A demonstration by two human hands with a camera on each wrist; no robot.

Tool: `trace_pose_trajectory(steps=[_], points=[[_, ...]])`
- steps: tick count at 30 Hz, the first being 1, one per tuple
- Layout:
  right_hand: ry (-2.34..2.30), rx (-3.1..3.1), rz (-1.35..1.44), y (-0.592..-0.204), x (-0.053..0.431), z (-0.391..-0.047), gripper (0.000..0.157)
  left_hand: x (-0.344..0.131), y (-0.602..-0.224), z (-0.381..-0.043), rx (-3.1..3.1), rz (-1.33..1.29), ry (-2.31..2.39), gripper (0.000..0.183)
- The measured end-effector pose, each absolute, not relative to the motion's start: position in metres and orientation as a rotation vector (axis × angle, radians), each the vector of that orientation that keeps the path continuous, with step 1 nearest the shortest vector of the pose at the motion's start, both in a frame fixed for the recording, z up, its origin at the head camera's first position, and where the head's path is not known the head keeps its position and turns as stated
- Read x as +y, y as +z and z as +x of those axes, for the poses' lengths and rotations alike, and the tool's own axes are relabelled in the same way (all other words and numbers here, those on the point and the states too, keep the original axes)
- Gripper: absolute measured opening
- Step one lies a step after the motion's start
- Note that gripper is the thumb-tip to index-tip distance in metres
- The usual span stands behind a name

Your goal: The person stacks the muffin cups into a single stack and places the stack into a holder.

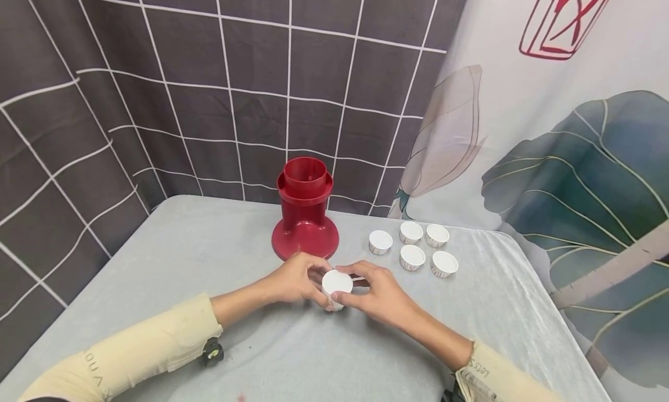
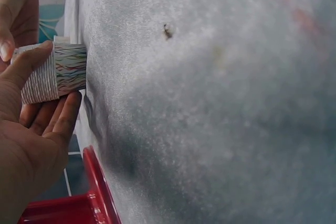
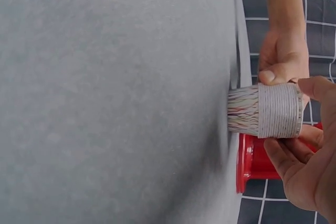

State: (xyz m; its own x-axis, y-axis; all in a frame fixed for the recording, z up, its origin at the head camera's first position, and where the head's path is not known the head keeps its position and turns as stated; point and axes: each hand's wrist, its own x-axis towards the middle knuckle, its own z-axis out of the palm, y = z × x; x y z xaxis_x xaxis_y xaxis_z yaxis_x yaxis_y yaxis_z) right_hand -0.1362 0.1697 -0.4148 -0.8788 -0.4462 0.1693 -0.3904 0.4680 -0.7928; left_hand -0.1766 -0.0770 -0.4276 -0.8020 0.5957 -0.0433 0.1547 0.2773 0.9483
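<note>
A stack of nested white paper baking cups (image 1: 337, 282) with thin coloured streaks stands at the middle of the table, between both hands. In the left wrist view the stack (image 2: 71, 72) shows many pleated rims close together, its patterned base right at the cloth. My left hand (image 1: 295, 279) holds it from the left, thumb on the near side and fingers around the far side. From the right, my right hand (image 1: 381, 291) grips the upper part, its thumb at the rim. The right wrist view shows the fingers of the right hand (image 3: 310, 166) along the stack's side.
Just beyond the hands stands a red plastic stand (image 1: 305, 233) with a round base and an open cylinder on top. Several single baking cups (image 1: 413, 257) are set out at the back right. A grey cloth (image 1: 251, 344) covers the table; dark checked fabric (image 1: 251, 100) hangs behind.
</note>
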Motion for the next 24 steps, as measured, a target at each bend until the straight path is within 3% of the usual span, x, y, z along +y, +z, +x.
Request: trace_pose_trajectory(steps=[10,24], points=[[-1.434,2.63,-0.693,-0.4157,0.1665,-0.1358,0.035,-0.077,-0.4299,-0.1778,2.137,0.682,1.564,0.044],[-1.349,2.635,-0.601,-0.408,0.1648,-0.1371,0.034,-0.0767,-0.43,-0.1774,2.151,0.672,1.55,0.044]])
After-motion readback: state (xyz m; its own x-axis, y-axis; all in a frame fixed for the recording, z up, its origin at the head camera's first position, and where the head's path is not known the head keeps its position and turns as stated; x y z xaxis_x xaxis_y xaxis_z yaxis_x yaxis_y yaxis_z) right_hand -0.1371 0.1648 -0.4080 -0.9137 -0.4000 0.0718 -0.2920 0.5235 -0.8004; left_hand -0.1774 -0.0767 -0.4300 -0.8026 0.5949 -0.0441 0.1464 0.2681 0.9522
